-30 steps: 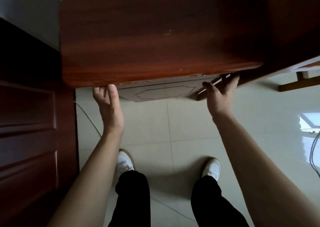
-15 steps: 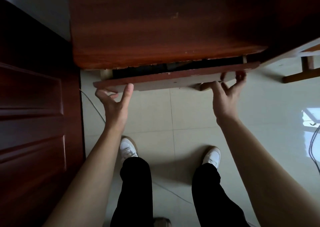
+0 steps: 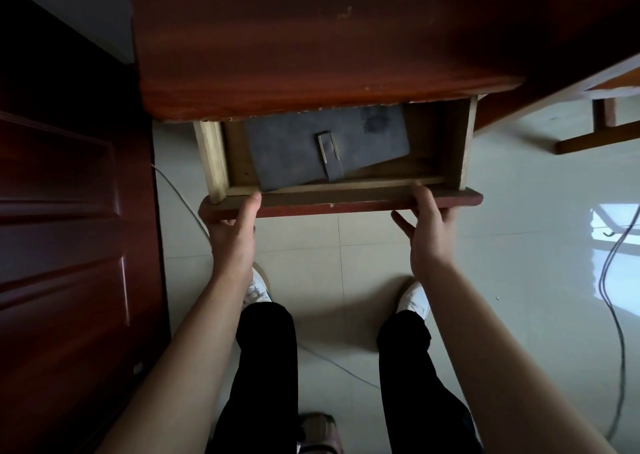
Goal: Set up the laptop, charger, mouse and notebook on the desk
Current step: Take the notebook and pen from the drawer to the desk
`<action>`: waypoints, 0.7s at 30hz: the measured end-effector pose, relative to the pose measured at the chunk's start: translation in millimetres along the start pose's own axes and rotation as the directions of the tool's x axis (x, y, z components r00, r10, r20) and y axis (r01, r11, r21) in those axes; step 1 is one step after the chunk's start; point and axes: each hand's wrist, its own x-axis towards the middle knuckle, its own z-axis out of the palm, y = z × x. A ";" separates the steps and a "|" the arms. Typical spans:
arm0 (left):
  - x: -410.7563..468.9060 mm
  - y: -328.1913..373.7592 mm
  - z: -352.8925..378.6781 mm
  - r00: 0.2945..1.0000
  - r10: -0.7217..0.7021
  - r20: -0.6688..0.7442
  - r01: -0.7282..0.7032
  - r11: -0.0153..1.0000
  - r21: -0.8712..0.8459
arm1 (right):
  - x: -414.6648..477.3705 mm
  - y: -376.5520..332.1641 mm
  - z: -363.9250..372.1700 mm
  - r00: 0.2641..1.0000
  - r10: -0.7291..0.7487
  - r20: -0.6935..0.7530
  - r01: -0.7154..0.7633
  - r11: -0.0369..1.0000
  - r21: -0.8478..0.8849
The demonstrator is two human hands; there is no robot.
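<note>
A reddish wooden desk [image 3: 311, 55] fills the upper frame. Below its edge a drawer [image 3: 339, 200] stands pulled out at centre. Inside lies a dark grey notebook [image 3: 304, 145] (a strap clasp across its cover), tilted toward the drawer's left. The left hand [image 3: 232, 232] and right hand [image 3: 427, 228] curl around the drawer's front panel, thumbs on top.
</note>
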 end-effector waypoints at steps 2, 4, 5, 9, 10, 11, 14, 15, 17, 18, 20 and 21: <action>1.5 -5.5 -7.1 0.999 -0.008 0.034 0.008 1.000 0.005 | 2.6 6.2 0.5 0.999 0.001 -0.044 -0.001 1.000 -0.011; 4.2 -5.3 -14.2 0.997 -0.026 0.076 0.025 0.999 0.023 | 3.8 9.8 0.3 0.997 -0.011 -0.077 0.010 1.000 -0.008; 4.4 -3.0 -16.8 0.994 -0.050 0.097 0.047 0.998 0.033 | 4.3 9.9 0.7 0.996 -0.015 -0.092 0.014 1.000 -0.017; -2.2 5.7 -15.9 0.995 -0.074 0.068 0.070 0.996 0.060 | 0.8 2.6 1.6 0.990 -0.022 -0.138 -0.002 0.985 -0.174; -6.4 7.1 -14.6 0.998 -0.064 0.013 0.064 0.997 0.049 | -2.3 1.0 0.2 0.987 -0.019 -0.160 -0.021 0.970 -0.241; -11.2 9.5 -13.2 0.998 -0.044 -0.048 0.047 0.998 0.045 | -5.5 -0.4 -1.9 0.982 -0.029 -0.185 -0.027 0.956 -0.291; -32.3 19.8 -11.1 0.976 0.133 -0.175 -0.102 0.980 0.173 | -25.1 -7.0 -6.8 0.937 -0.252 -0.240 0.119 0.881 -0.458; -37.8 22.8 -11.2 0.952 0.253 -0.174 -0.202 0.942 0.266 | -31.1 -10.2 -8.0 0.886 -0.401 -0.232 0.212 0.796 -0.567; -42.6 28.1 -10.2 0.845 0.531 -0.065 -0.453 0.775 0.440 | -35.8 -16.7 -6.8 0.763 -0.641 -0.087 0.430 0.603 -0.672; -42.4 30.1 -8.8 0.777 0.629 0.026 -0.566 0.680 0.466 | -35.5 -20.2 -3.5 0.724 -0.689 0.003 0.524 0.548 -0.652; -39.9 36.1 -0.6 0.697 0.687 0.206 -0.699 0.587 0.410 | -31.3 -28.9 9.4 0.719 -0.683 0.127 0.597 0.514 -0.615; -36.6 39.5 5.2 0.704 0.656 0.273 -0.704 0.592 0.392 | -26.5 -34.2 18.5 0.753 -0.639 0.159 0.573 0.517 -0.636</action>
